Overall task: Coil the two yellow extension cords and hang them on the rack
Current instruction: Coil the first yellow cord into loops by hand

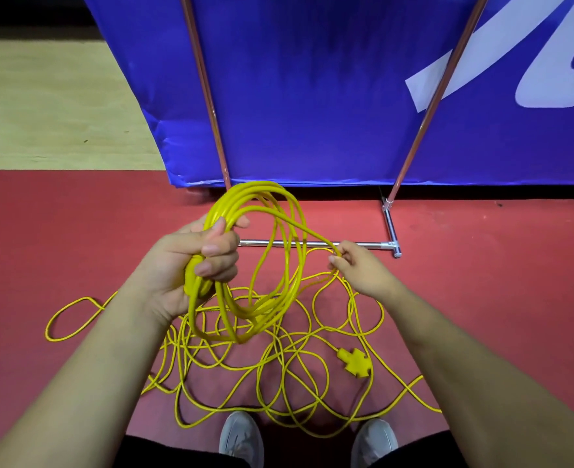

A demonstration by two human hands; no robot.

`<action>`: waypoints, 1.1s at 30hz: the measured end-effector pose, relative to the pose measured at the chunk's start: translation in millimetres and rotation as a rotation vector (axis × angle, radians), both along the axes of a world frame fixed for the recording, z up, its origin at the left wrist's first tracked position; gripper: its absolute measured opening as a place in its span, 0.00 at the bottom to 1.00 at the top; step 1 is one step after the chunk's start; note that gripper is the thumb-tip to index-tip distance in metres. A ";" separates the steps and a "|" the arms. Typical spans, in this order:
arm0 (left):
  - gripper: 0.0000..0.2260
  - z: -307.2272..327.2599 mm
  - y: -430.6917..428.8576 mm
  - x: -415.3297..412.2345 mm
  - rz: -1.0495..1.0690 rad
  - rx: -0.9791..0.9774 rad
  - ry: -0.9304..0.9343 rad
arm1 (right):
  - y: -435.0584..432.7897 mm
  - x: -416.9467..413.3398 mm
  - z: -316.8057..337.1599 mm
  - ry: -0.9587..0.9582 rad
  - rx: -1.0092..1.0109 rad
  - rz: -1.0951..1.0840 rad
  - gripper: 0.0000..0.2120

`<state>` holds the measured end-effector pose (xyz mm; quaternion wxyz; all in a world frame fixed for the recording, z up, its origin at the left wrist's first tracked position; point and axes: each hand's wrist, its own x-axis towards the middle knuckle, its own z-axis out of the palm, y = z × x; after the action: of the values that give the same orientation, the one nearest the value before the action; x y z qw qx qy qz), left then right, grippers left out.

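My left hand (197, 261) grips a coil of yellow extension cord (272, 298) made of several loops, along with a yellow plug body low in the palm. From the top of that coil one strand runs right to my right hand (356, 265), which pinches it between thumb and fingers. Below both hands, loose yellow cord (278, 376) lies tangled on the red floor, with a yellow multi-outlet socket (353, 361) at the right of the tangle. The rack (393, 244) stands just ahead, its chrome base bar on the floor and two copper-coloured uprights rising.
A blue banner (312, 96) with white lettering stands behind the rack uprights. Red floor (76, 231) spreads left and right, with pale wood flooring (42, 106) at the far left. My grey shoes (241, 437) stand at the near edge of the tangle.
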<state>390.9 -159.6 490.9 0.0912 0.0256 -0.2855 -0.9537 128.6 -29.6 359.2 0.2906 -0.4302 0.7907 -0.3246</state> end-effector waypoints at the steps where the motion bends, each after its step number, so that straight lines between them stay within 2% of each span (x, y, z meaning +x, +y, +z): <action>1: 0.13 0.2 -2.2 1.5 -0.007 0.054 0.035 | 0.3 -0.7 -1.4 -0.018 0.004 -0.006 0.08; 4: 0.11 2.0 -4.0 3.0 0.094 -0.019 -0.025 | 2.0 -3.6 -8.1 -0.043 0.023 -0.041 0.08; 8: 0.08 7.7 2.6 1.4 0.343 -0.270 -0.240 | 5.4 -6.6 -27.6 0.019 0.069 -0.114 0.07; 10: 0.07 9.9 3.4 -0.6 0.426 -0.359 -0.338 | 8.3 -4.4 -36.5 -0.011 0.087 -0.197 0.07; 15: 0.04 2.5 -1.2 -3.2 0.552 -0.555 -0.520 | 7.2 18.2 -24.1 -0.536 0.026 -0.364 0.09; 16: 0.04 0.6 -2.7 -3.7 0.561 -0.586 -0.563 | 2.8 22.9 -15.5 -0.546 0.048 -0.333 0.10; 18: 0.03 -2.0 -3.4 -3.7 0.540 -0.642 -0.638 | -7.1 29.2 5.8 -0.375 0.113 -0.175 0.11; 20: 0.02 -3.3 0.2 -4.9 0.487 -0.667 -0.681 | -11.3 34.3 37.1 -0.173 0.203 0.076 0.10; 21: 0.02 -3.5 3.1 -6.4 0.451 -0.660 -0.687 | -10.5 37.2 54.3 -0.140 0.244 0.216 0.10; 24: 0.05 -7.6 12.2 -9.4 0.287 -0.699 -0.704 | -4.2 52.4 108.4 -0.274 0.287 0.561 0.09; 26: 0.12 -9.8 19.4 -10.1 0.111 -0.746 -0.687 | -4.0 57.8 130.1 -0.413 0.148 0.554 0.07; 27: 0.14 -9.3 22.7 -10.6 0.039 -0.745 -0.656 | -5.6 56.9 134.3 -0.480 0.039 0.474 0.06; 29: 0.09 -5.1 26.9 -12.6 0.013 -0.665 -0.587 | -8.1 48.5 133.0 -0.619 -0.145 0.309 0.04; 30: 0.07 -3.1 25.9 -13.5 0.054 -0.588 -0.560 | -7.5 42.3 128.3 -0.658 -0.188 0.272 0.03; 33: 0.07 1.4 18.3 -14.7 0.227 -0.310 -0.517 | 2.1 22.8 103.5 -0.585 -0.153 0.238 0.02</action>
<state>376.2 -141.3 492.3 0.1244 0.2848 -0.4366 -0.8443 151.4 -27.5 462.7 0.5082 -0.4285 0.5913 -0.4566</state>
